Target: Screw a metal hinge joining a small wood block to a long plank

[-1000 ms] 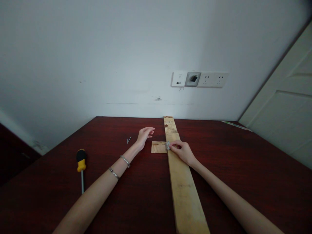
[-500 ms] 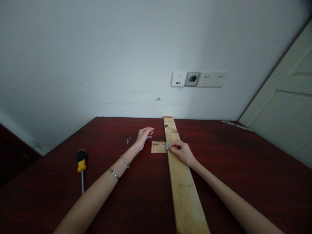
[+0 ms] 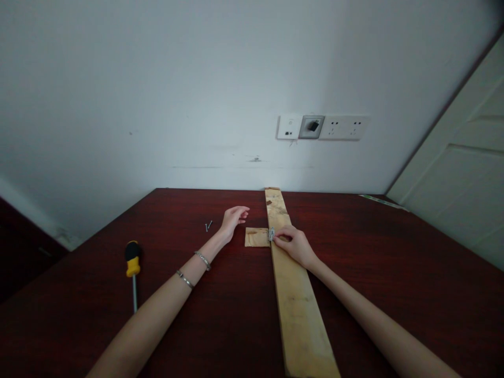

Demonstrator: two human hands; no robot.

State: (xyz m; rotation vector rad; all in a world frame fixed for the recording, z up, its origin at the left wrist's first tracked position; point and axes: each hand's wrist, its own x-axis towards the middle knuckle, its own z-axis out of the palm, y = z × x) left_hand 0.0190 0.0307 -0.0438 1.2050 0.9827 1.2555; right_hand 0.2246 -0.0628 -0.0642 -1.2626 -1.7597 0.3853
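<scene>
Metal pc point(image 3: 271, 234) at R fingers point(image 3: 282, 230), atop plank point(image 3: 297, 299).

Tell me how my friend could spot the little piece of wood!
On the dark red table, find the long board running toward the wall. By its left edge, near the right hand, lies the little piece of wood. It's pale like the board but far shorter.

- Wall point(image 3: 177, 94): pale, across the far side, scuffed low near the middle.
- Sockets point(image 3: 343, 128): in a row on the wall, right of centre.
- Table point(image 3: 378, 252): dark red, its far edge at the wall.
- Door point(image 3: 468, 178): pale, panelled, at right.
- Light: dim, brighter mid-wall.
</scene>
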